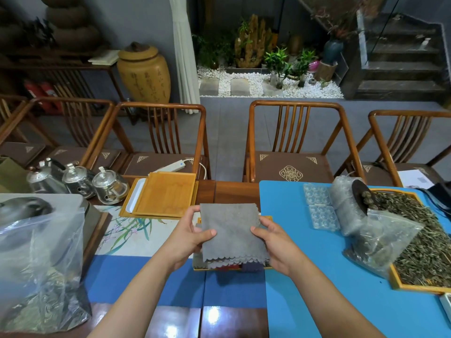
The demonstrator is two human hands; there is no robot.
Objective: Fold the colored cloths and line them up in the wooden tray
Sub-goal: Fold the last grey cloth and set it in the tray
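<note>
The grey cloth (231,230) was held up between both hands, folded into a rough square with several scalloped edges stacked along its near side, which suggests the folding of this one was close to finished. The left hand (189,236) pinched its left edge, thumb on top and fingers curled behind, and the right hand (274,240) gripped the right edge the same way. The cloth hung just above the wooden tray (267,218), of which only the yellow rim showed at the far right corner and along the near edge; the rest was hidden by the cloth and the hands. Under the cloth's near edge, strips of folded cloth (251,266) in red and dark blue lay in the tray, so some cloths seemed already placed, though how many could not be told. What remained, by my judgement, was to set the grey cloth down in line with them, and perhaps more cloths out of sight. Farther off on the surface (231,284) sat a second stack of bamboo trays (166,196), the top one holding nothing visible. To the right, a large tray of dried leaves (424,252) carried a plastic bag (375,242) of the same leaves.
</note>
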